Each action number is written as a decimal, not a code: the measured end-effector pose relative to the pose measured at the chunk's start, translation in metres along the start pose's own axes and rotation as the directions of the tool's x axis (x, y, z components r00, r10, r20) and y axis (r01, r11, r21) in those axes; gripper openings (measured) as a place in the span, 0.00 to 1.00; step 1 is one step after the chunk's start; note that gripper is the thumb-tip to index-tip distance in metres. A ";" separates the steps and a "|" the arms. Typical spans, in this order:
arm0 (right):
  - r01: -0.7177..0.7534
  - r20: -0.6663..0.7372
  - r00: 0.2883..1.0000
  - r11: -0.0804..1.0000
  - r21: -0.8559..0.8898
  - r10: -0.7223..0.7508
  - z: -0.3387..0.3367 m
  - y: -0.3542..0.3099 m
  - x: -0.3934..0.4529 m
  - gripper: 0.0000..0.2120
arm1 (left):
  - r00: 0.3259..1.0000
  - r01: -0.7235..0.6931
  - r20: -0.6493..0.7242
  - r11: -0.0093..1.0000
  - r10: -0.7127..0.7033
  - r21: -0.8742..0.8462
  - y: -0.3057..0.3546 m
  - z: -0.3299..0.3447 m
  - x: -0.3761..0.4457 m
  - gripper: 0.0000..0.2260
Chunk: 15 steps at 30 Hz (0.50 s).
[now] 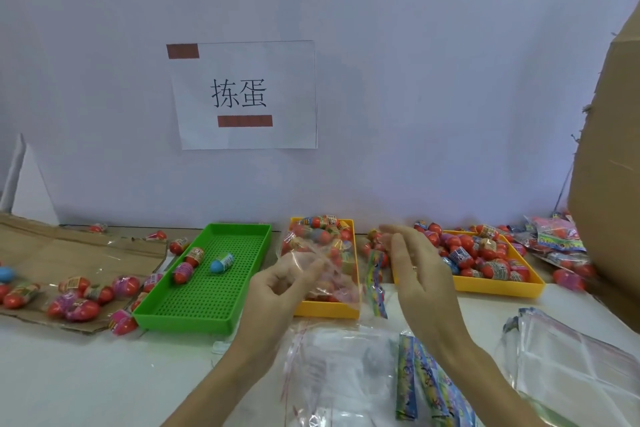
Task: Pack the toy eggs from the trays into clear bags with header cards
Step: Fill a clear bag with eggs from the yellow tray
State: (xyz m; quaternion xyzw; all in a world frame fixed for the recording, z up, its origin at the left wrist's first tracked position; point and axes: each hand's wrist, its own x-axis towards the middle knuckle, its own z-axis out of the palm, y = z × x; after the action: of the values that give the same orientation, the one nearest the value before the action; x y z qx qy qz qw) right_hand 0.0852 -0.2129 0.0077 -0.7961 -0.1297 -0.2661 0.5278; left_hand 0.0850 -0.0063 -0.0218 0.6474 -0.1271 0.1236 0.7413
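The left hand pinches a clear bag; the right hand is open beside it. The thin film can slip from the fingers.

One head-worn view looks forward and down, close over the table toward the wall.

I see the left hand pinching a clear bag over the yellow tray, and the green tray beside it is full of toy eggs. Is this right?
Not quite. The left hand does pinch the clear bag over the yellow tray, but the head view shows the green tray nearly empty, holding only three toy eggs.
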 end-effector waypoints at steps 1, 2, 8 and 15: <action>0.062 0.001 0.998 0.998 -0.024 -0.062 0.002 -0.004 -0.005 0.16 | 1.000 0.003 0.011 1.000 -0.002 -0.021 0.000 0.000 0.000 0.24; 0.133 0.017 0.991 0.990 -0.041 -0.132 0.004 -0.008 -0.010 0.15 | 1.000 0.002 0.028 0.999 -0.001 -0.035 0.001 0.000 -0.001 0.24; 0.275 0.135 0.953 0.961 -0.022 -0.270 0.019 -0.020 -0.032 0.23 | 0.969 0.055 0.245 0.996 -0.037 -0.068 0.008 0.001 -0.007 0.18; 0.049 0.018 0.999 0.993 0.106 -0.051 0.019 -0.019 -0.036 0.20 | 0.990 0.086 0.120 0.994 -0.077 -0.070 0.006 0.005 -0.007 0.10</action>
State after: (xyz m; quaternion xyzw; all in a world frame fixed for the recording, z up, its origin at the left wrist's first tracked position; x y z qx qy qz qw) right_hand 0.0524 -0.1851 -0.0037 -0.7662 -0.1688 -0.2639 0.5610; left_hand 0.0759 -0.0105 -0.0181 0.6298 -0.1484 0.0501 0.7608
